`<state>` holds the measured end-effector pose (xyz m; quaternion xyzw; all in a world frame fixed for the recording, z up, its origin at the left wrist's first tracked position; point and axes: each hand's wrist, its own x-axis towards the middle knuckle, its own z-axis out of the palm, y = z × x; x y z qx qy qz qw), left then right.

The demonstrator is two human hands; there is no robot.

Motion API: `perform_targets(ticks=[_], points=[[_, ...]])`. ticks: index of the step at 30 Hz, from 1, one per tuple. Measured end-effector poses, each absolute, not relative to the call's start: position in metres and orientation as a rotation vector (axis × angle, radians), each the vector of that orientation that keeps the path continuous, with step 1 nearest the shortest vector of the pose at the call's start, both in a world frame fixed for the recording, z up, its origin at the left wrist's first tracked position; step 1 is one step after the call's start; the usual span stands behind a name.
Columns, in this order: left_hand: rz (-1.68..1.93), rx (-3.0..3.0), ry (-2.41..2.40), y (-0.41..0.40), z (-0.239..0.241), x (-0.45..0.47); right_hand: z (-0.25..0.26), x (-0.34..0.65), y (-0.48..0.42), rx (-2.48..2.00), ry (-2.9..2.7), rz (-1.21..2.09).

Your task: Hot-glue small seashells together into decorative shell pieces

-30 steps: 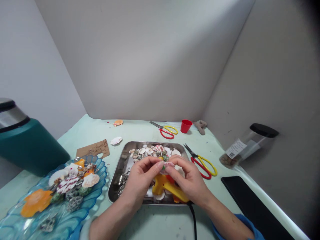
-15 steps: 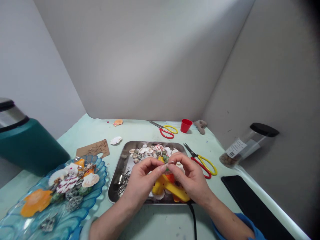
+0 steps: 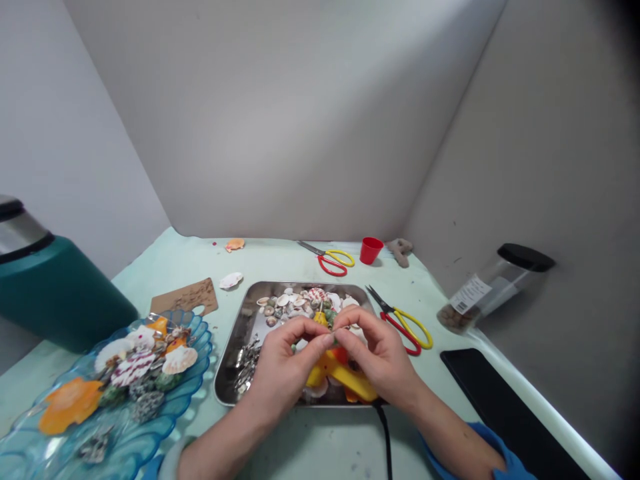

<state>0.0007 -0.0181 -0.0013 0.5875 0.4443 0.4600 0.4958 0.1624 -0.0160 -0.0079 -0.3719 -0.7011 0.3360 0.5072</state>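
Note:
Both my hands meet over the steel tray (image 3: 240, 333). My left hand (image 3: 285, 363) and my right hand (image 3: 380, 357) pinch a small shell piece (image 3: 331, 339) between their fingertips; it is mostly hidden by the fingers. Under my hands lies a yellow glue gun (image 3: 345, 380) with a black cord (image 3: 386, 440) running toward me. Several small shells (image 3: 300, 303) fill the far part of the tray, and metal bits (image 3: 247, 363) lie at its left side.
A blue glass dish (image 3: 197, 373) with large shells sits at left, a teal container (image 3: 55, 293) behind it. Two red-and-yellow scissors (image 3: 407, 323) (image 3: 333, 260), a red cup (image 3: 371, 251), a tilted jar (image 3: 493, 287), a black phone (image 3: 500, 413) and a brown card (image 3: 187, 298) surround the tray.
My fingertips have closed tighter round the small shell, which showed pink and white before and is now almost hidden. The hands stayed over the tray.

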Motion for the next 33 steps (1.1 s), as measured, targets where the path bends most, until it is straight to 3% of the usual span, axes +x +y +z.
perform_targets(ticks=[13, 33], points=[[1.168, 1.187, 1.015, -0.0155, 0.0009, 0.0027, -0.0108, 0.1632, -0.0128, -0.919, -1.644, 0.83], [1.123, 1.288, 1.016, -0.0142, -0.0011, -0.0026, -0.0081, 0.1605, -0.0156, -0.888, -1.715, 0.736]])
